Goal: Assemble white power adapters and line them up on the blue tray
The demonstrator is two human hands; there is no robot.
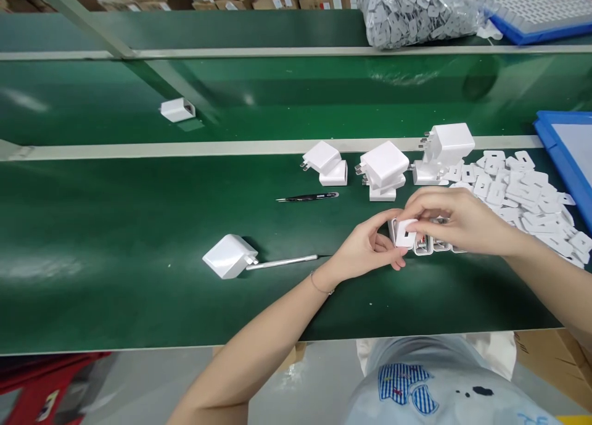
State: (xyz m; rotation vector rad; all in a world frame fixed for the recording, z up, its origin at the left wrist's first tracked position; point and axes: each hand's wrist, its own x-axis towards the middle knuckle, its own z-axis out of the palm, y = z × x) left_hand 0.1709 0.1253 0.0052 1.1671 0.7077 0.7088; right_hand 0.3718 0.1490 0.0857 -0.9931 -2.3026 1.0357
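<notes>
A small white cover plate (404, 235) with a dark slot is pinched in my right hand (456, 218). It lies against the open end of a white charger housing (393, 232), mostly hidden by the plate and my fingers. Around the left side of that housing, the thumb and forefinger of my left hand (367, 245) are closed. Just to the right stand several open charger housings (422, 247) in a row, inner parts showing, partly under my right hand. Beyond that hand spreads a pile of loose white cover plates (522, 193).
Stacked white chargers (385, 165) stand behind my hands. Black tweezers (308, 197), a silver pen-like tool (284, 263) and a charger (229, 256) lie to the left. A blue tray (568, 160) sits at right. The shelf holds a bag of small parts (416, 15).
</notes>
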